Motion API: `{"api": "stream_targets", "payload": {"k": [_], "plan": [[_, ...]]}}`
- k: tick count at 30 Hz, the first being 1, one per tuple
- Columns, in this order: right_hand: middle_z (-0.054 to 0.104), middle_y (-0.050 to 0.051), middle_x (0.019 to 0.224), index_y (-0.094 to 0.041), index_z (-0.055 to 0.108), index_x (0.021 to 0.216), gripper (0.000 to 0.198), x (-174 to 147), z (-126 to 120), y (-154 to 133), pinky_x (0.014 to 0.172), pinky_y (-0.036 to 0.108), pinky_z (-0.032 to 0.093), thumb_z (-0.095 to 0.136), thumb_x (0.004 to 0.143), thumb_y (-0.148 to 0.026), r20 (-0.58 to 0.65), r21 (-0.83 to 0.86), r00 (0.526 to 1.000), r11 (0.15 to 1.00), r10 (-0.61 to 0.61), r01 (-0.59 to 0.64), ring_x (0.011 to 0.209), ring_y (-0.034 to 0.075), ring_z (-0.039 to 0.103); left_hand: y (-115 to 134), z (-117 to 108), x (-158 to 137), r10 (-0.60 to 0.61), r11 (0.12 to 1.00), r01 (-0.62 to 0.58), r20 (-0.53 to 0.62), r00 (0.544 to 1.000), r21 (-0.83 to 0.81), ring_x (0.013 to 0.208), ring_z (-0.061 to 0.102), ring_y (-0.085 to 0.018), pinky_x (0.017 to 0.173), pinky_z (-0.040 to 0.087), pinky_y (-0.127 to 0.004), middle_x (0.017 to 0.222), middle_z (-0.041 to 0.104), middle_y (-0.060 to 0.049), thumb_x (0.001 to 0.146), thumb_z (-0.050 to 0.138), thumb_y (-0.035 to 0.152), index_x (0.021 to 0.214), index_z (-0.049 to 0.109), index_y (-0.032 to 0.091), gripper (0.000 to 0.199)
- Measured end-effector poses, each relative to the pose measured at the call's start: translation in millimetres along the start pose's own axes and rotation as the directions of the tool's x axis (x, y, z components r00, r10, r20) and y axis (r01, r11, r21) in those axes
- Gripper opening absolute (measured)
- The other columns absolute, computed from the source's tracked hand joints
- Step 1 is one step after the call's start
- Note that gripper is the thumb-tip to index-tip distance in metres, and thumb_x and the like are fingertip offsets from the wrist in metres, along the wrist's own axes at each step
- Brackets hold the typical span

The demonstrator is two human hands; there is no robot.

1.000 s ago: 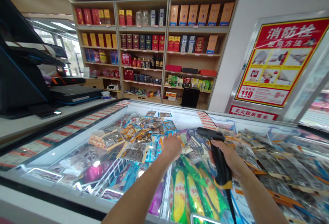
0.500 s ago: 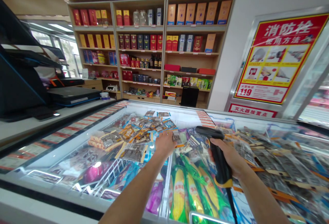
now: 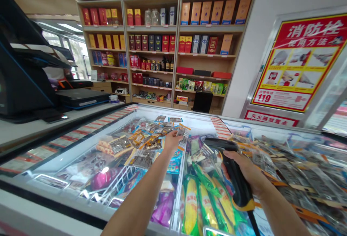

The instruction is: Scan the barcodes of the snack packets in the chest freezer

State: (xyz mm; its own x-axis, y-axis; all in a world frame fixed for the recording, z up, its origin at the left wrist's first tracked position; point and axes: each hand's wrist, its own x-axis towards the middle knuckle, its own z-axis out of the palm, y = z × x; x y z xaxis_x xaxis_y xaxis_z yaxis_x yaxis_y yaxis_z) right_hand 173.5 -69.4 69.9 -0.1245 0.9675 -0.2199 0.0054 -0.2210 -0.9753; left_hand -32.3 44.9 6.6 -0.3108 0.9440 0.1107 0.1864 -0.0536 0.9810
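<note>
My left hand (image 3: 172, 142) pinches a small flat snack packet (image 3: 183, 134) with an orange edge, held up above the glass top of the freezer. Close to that hand lies a loose pile of similar snack packets (image 3: 145, 138) in orange, blue and clear wrapping. In my right hand (image 3: 241, 167) is a black and yellow barcode scanner (image 3: 235, 176), fingers wrapped round its handle, its head pointing left toward the packet. The scanner's cable runs down out of view. Below the scanner, wrapped corn cobs (image 3: 207, 203) show inside the freezer.
Many more packets (image 3: 295, 171) are spread at the right. A counter with a dark checkout machine (image 3: 21, 66) and a black flat device (image 3: 81, 98) stands at the left. Behind are shelves (image 3: 151, 55) of boxes and bottles. A red fire-hydrant sign (image 3: 300, 62) hangs at the right.
The packet in my left hand has come up off the pile and its face now shows more. My right hand has shifted slightly right with the scanner. The view has turned a little left.
</note>
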Motion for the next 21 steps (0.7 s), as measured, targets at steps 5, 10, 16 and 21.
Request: {"api": "stream_targets", "payload": {"k": [5, 10, 16, 21], "plan": [[0.054, 0.000, 0.040, -0.015, 0.050, 0.060, 0.027, -5.2, 12.7, 1.2, 0.033, 0.018, 0.036, 0.046, 0.073, -0.038, 0.040, 0.009, 0.999, 1.000, 0.019, -0.020, 0.032, 0.008, 0.046, -8.4, -11.2, 7.2, -0.046, 0.924, 0.037, -0.014, 0.999, -0.381, 0.060, 0.056, -0.012, 0.049, 0.040, -0.020, 0.074, 0.063, -0.001, 0.063, 0.053, 0.022, 0.088, 0.057, 0.017, 0.027], [0.055, 0.000, 0.043, -0.015, 0.049, 0.063, 0.024, -6.8, 17.4, 6.3, 0.034, 0.018, 0.036, 0.048, 0.071, -0.038, 0.087, 0.049, 0.996, 0.999, 0.008, -0.013, 0.033, 0.009, 0.047, -15.9, -8.6, 13.5, 0.039, 0.865, -0.063, -0.058, 0.998, -0.498, 0.063, 0.056, -0.012, 0.057, 0.043, -0.022, 0.074, 0.063, -0.001, 0.059, 0.056, 0.025, 0.085, 0.059, 0.015, 0.028], [0.054, -0.001, 0.044, -0.015, 0.050, 0.066, 0.024, -5.9, 14.2, 9.3, 0.034, 0.019, 0.036, 0.048, 0.072, -0.038, 0.143, 0.094, 0.989, 0.995, -0.036, 0.022, 0.034, 0.009, 0.047, -16.4, -7.8, 16.0, 0.077, 0.796, -0.123, -0.104, 0.992, -0.593, 0.071, 0.056, -0.014, 0.069, 0.042, -0.026, 0.077, 0.064, -0.002, 0.054, 0.061, 0.024, 0.084, 0.061, 0.014, 0.031], [0.054, 0.000, 0.043, -0.015, 0.050, 0.063, 0.023, -5.9, 12.8, 6.8, 0.034, 0.019, 0.037, 0.048, 0.072, -0.037, 0.128, 0.087, 0.992, 0.996, 0.016, -0.027, 0.033, 0.010, 0.047, -20.1, -8.3, 17.7, 0.076, 0.781, -0.131, -0.115, 0.990, -0.611, 0.075, 0.057, -0.016, 0.071, 0.042, -0.029, 0.082, 0.065, -0.003, 0.054, 0.061, 0.024, 0.086, 0.061, 0.016, 0.033]]}}
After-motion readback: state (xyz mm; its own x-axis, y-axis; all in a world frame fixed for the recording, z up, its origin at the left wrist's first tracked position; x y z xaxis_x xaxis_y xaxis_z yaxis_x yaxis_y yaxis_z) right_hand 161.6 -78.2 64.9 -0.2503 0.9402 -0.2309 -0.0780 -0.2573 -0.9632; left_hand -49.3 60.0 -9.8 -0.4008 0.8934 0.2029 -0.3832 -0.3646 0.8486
